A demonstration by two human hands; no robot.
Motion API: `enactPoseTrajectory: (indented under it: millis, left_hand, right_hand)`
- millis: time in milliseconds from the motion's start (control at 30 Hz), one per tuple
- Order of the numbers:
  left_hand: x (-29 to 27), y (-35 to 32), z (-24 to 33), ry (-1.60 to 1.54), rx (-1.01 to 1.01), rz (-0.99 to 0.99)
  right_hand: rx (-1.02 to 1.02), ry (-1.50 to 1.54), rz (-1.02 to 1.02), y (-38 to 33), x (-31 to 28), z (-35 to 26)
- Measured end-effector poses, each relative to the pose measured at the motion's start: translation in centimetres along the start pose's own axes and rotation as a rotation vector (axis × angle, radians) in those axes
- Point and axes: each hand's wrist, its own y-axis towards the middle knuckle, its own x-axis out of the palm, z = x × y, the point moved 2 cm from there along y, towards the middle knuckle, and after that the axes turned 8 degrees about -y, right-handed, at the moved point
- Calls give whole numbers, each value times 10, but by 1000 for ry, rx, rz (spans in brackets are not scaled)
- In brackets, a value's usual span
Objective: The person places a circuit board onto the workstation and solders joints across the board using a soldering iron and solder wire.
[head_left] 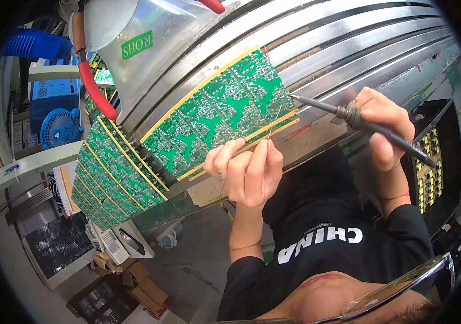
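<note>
A long green circuit board panel [214,110] with yellow edge strips lies slanted on the metal rails, its solder joints facing up. My left hand [249,170] is at the panel's near edge, thumb and fingers pinched on a thin solder wire [275,124]. The wire's end reaches over the right part of the panel. In my right hand [387,121] is a black soldering iron [322,104], gripped by its handle. Its tip points left, at the panel's right edge; I cannot tell whether it touches the board.
More green board panels [114,173] overlap in a row at the left. Metal rails [349,51] run toward the far right. A red-handled tool [95,89] and a blue fan [60,128] are at the far left. On the right stands a black crate [446,121] with yellow components.
</note>
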Motion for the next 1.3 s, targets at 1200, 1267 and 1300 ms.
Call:
enactPoseTrajectory:
  millis: [1200,1267,1300]
  left_hand:
    - [-26,14,8,34,-69,24]
    - [-27,14,7,57,-51,-8]
    - [-27,14,6,47,-54,-13]
  right_hand:
    - [-58,-283,-220,19,8,-12]
    - [-62,-285,-229,20,7,-12]
    - [-66,-286,-228,20,7,-12]
